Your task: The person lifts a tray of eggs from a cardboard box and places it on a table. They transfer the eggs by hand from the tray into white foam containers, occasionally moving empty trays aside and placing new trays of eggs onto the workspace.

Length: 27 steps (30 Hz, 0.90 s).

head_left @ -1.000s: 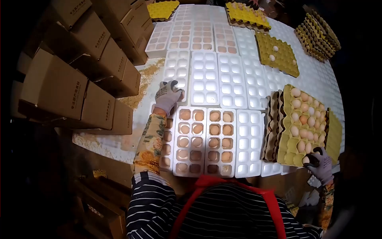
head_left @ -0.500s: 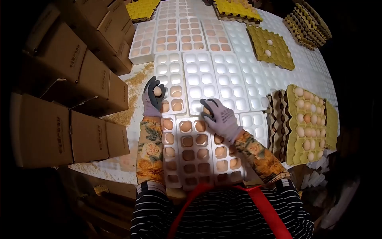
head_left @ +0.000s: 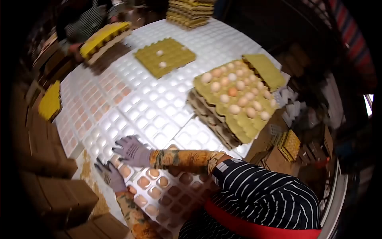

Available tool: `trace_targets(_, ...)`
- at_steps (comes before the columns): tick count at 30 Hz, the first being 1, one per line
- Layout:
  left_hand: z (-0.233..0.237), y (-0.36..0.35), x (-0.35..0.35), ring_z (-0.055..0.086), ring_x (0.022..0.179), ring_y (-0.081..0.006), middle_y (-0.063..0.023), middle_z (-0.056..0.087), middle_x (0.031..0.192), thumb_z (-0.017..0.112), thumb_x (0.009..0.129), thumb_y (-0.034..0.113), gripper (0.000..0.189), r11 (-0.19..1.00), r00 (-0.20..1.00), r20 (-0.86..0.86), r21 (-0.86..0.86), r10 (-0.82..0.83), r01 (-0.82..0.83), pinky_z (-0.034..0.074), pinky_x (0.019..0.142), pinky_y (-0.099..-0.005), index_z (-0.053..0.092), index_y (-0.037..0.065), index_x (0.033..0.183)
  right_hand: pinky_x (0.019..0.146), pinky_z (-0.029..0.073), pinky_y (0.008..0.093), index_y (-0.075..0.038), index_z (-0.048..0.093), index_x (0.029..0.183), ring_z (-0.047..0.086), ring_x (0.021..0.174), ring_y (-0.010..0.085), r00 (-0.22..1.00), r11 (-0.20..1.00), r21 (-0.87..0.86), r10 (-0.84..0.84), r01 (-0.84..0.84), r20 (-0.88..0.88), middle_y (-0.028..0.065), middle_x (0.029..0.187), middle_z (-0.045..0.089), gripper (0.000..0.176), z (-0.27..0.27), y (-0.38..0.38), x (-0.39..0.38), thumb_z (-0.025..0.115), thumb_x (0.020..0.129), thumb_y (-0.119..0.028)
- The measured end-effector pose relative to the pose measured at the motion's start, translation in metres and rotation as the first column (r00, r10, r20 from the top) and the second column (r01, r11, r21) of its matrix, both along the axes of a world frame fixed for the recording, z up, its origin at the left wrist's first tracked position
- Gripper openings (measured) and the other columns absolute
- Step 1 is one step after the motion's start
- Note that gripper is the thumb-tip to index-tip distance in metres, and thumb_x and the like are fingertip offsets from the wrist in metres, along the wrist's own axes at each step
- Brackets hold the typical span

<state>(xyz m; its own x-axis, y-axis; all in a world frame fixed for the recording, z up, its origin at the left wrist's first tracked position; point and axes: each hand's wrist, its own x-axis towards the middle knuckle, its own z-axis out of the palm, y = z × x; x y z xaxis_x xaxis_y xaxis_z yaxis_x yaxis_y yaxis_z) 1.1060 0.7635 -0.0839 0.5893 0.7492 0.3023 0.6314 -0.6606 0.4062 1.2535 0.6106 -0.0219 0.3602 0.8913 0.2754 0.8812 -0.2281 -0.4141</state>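
Observation:
My right hand [head_left: 134, 151], in a grey-purple glove with dark fingertips, lies with spread fingers over a white foam egg tray [head_left: 97, 146]. Close below it, my left hand [head_left: 111, 175] is at that tray's left edge, fingers stretched out; no egg shows in it, though motion blurs the view. Eggs [head_left: 125, 171] sit in the tray's cups between and beside my hands. Nearer my body, further foam trays hold brown eggs [head_left: 143, 182] in their cups, partly under my right forearm.
To the right, a stack of pulp trays carries a yellowish tray full of eggs [head_left: 240, 85]. Beyond lies a pulp tray [head_left: 171, 53] with a few eggs. Cardboard boxes [head_left: 49, 195] line the left side. Another person [head_left: 89, 24] is at the far left beside yellow trays [head_left: 105, 38].
The view has swung to the right. My right hand has crossed left, close to my left hand, and its fingers have spread. The egg in my left hand no longer shows.

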Motion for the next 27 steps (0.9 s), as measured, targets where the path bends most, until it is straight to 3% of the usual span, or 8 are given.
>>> trace_targets(5, 0.012, -0.007, 0.011, 0.055, 0.125, -0.0338, -0.0202, 0.038, 0.152, 0.055, 0.103, 0.024, 0.056, 0.950, 0.917, 0.392, -0.306, 0.069, 0.059, 0.047, 0.104, -0.0424, 0.038, 0.002, 0.150, 0.096, 0.046, 0.0431, -0.008, 0.062, 0.119, 0.059, 0.105, 0.0307, 0.978, 0.982, 0.151, 0.139, -0.116, -0.154, 0.0128, 0.112, 0.060, 0.041, 0.143, -0.193, 0.025, 0.066, 0.088, -0.034)
trace_targets(8, 0.039, -0.028, 0.016, 0.054, 0.126, -0.0305, -0.0149, 0.041, 0.151, 0.058, 0.101, 0.020, 0.055, 0.965, 0.938, 0.322, -0.258, 0.130, -0.045, 0.046, 0.104, -0.0402, 0.039, 0.001, 0.149, 0.081, 0.053, 0.0385, -0.008, 0.070, 0.109, 0.066, 0.089, 0.0289, 0.956, 0.945, 0.216, -0.272, 0.244, 0.109, 0.0101, 0.102, 0.067, 0.029, 0.182, -0.343, 0.096, 0.066, 0.085, -0.023)
trace_targets(10, 0.028, -0.037, 0.031, 0.053, 0.126, -0.0291, -0.0137, 0.042, 0.149, 0.059, 0.100, 0.018, 0.054, 0.960, 0.910, 0.394, -0.281, 0.126, -0.011, 0.046, 0.104, -0.0390, 0.041, 0.001, 0.148, 0.083, 0.051, 0.0423, -0.011, 0.069, 0.109, 0.065, 0.091, 0.0318, 0.778, 0.775, -0.158, -0.625, 0.612, -0.053, 0.0125, 0.098, 0.065, 0.033, 0.206, -0.438, 0.134, 0.062, 0.084, -0.033)
trace_targets(12, 0.117, -0.155, 0.070, 0.056, 0.117, -0.0242, -0.0132, 0.049, 0.141, 0.058, 0.097, 0.007, 0.045, 0.659, 0.580, 0.748, -0.616, 0.321, 0.431, 0.051, 0.098, -0.0349, 0.049, 0.001, 0.141, 0.084, 0.051, 0.0431, -0.013, 0.070, 0.108, 0.064, 0.096, 0.0324, 0.819, 0.781, -0.294, -0.573, 0.551, 0.012, 0.0131, 0.103, 0.065, 0.034, 0.208, -0.508, 0.166, 0.063, 0.086, -0.038)
trace_targets(14, 0.134, -0.223, 0.103, 0.063, 0.105, -0.0183, -0.0074, 0.062, 0.123, 0.060, 0.094, 0.001, 0.043, 0.616, 0.653, 0.744, -0.450, -0.143, 0.647, 0.051, 0.091, -0.0287, 0.054, -0.001, 0.136, 0.083, 0.051, 0.0432, -0.013, 0.069, 0.108, 0.063, 0.097, 0.0330, 0.885, 0.837, -0.289, -0.453, 0.465, 0.112, 0.0125, 0.104, 0.064, 0.034, 0.200, -0.517, 0.175, 0.066, 0.084, -0.037)
trace_targets(17, 0.220, -0.385, 0.137, 0.066, 0.098, -0.0287, -0.0143, 0.064, 0.115, 0.071, 0.080, 0.003, 0.053, 0.497, 0.477, 0.294, -0.007, -0.828, 0.868, 0.054, 0.086, -0.0367, 0.060, 0.008, 0.132, 0.081, 0.050, 0.0443, -0.011, 0.065, 0.108, 0.061, 0.097, 0.0334, 0.941, 0.893, -0.318, -0.262, 0.320, 0.213, 0.0120, 0.108, 0.061, 0.038, 0.184, -0.519, 0.195, 0.070, 0.083, -0.039)
trace_targets(25, 0.253, -0.520, 0.191, 0.063, 0.103, -0.0353, -0.0142, 0.062, 0.114, 0.078, 0.076, 0.021, 0.051, 0.690, 0.644, -0.287, -0.096, -0.710, 0.718, 0.051, 0.088, -0.0441, 0.057, 0.009, 0.121, 0.072, 0.051, 0.0445, -0.008, 0.061, 0.108, 0.064, 0.083, 0.0297, 0.961, 0.970, -0.161, -0.138, 0.180, 0.241, 0.0102, 0.090, 0.063, 0.031, 0.184, -0.561, 0.200, 0.066, 0.087, -0.031)
trace_targets(27, 0.251, -0.517, 0.195, 0.066, 0.095, -0.0294, -0.0112, 0.066, 0.102, 0.077, 0.076, 0.013, 0.047, 0.701, 0.693, -0.107, -0.112, -0.713, 0.705, 0.053, 0.082, -0.0415, 0.056, 0.007, 0.117, 0.066, 0.052, 0.0385, -0.004, 0.064, 0.106, 0.067, 0.078, 0.0254, 0.957, 0.983, -0.084, -0.177, 0.162, -0.230, 0.0094, 0.086, 0.068, 0.034, 0.206, -0.575, 0.220, 0.068, 0.086, -0.031)
